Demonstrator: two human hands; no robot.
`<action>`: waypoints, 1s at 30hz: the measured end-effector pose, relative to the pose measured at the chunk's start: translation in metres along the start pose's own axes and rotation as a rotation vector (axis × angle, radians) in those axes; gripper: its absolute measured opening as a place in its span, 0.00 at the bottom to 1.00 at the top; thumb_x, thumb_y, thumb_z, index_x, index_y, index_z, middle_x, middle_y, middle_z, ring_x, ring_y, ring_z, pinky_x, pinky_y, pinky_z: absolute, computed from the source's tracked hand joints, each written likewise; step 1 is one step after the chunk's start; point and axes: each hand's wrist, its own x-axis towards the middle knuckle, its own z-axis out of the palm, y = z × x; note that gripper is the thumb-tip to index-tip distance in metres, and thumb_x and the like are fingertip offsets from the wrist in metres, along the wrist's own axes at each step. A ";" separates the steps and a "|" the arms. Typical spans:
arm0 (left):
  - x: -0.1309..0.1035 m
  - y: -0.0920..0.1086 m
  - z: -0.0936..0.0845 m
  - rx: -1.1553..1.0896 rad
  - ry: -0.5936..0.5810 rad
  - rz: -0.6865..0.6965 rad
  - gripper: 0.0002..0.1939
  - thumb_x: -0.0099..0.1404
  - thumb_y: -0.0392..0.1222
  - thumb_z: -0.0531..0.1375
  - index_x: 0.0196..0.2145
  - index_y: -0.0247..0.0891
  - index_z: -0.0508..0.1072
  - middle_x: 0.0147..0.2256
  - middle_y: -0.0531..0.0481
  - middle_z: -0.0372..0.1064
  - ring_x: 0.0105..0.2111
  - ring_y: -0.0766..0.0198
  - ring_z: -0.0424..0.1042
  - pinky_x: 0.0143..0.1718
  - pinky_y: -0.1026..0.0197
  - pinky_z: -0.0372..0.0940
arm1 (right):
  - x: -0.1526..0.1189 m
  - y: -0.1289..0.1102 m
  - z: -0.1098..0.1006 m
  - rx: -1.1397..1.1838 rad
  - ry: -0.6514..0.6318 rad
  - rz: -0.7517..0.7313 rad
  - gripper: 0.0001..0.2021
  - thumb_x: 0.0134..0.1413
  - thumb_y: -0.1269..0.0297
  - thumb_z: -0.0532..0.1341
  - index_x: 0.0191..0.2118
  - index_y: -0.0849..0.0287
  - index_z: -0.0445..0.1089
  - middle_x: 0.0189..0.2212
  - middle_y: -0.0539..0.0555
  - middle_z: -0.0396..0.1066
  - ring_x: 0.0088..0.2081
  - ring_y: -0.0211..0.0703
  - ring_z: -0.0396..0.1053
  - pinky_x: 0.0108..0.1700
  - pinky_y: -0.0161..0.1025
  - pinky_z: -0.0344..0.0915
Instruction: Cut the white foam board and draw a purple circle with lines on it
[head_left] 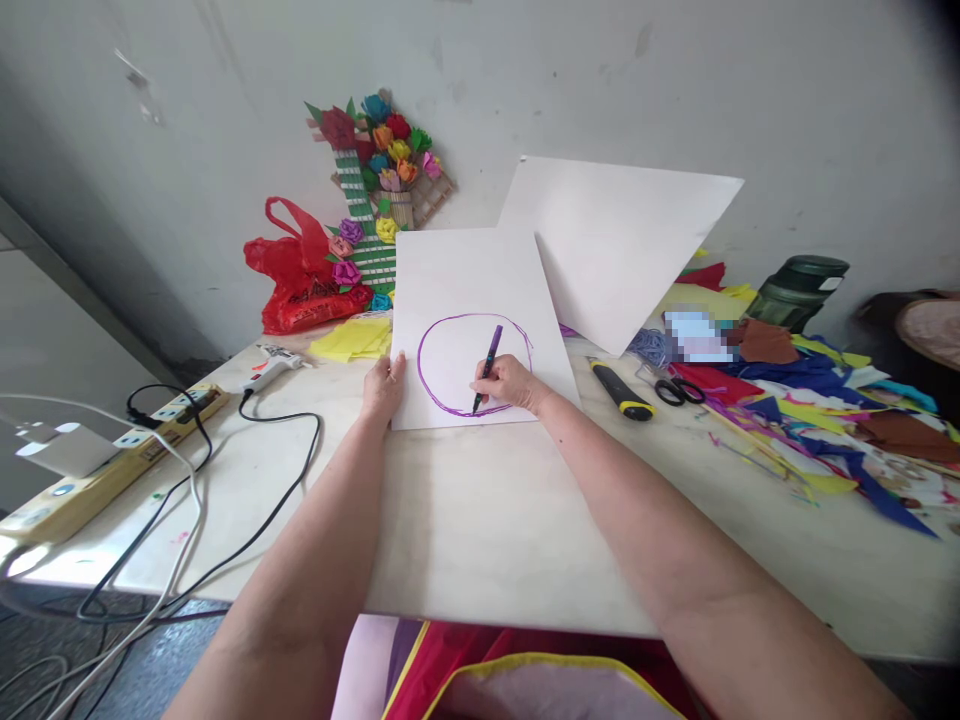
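A white sheet of board lies in front of me with a large purple circle drawn on it. My right hand is closed around a purple marker, whose tip touches the lower part of the circle line. With my left hand I grip the sheet's lower left edge; the thumb shows on top and the other fingers are partly hidden. Right of the sheet lies a black and yellow utility knife, and beyond it black-handled scissors.
Another white board leans on the wall behind. Colourful scraps and a green jar are at right. At left are a red plastic bag, paper flowers, yellow paper, a glue gun and a power strip with cords.
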 end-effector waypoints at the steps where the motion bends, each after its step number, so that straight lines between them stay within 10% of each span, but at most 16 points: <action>1: 0.000 0.000 0.000 -0.001 0.001 0.004 0.20 0.59 0.56 0.48 0.20 0.40 0.59 0.18 0.54 0.54 0.22 0.65 0.56 0.25 0.63 0.52 | 0.000 0.000 0.000 -0.002 0.000 -0.002 0.05 0.40 0.66 0.58 0.20 0.62 0.65 0.15 0.47 0.67 0.20 0.34 0.66 0.28 0.31 0.58; 30: -0.002 0.003 -0.001 0.006 0.000 0.004 0.19 0.60 0.55 0.48 0.18 0.41 0.55 0.17 0.54 0.52 0.21 0.66 0.53 0.24 0.62 0.50 | -0.001 0.002 -0.003 0.023 0.000 -0.014 0.04 0.39 0.68 0.57 0.19 0.62 0.64 0.15 0.47 0.65 0.20 0.34 0.66 0.27 0.31 0.59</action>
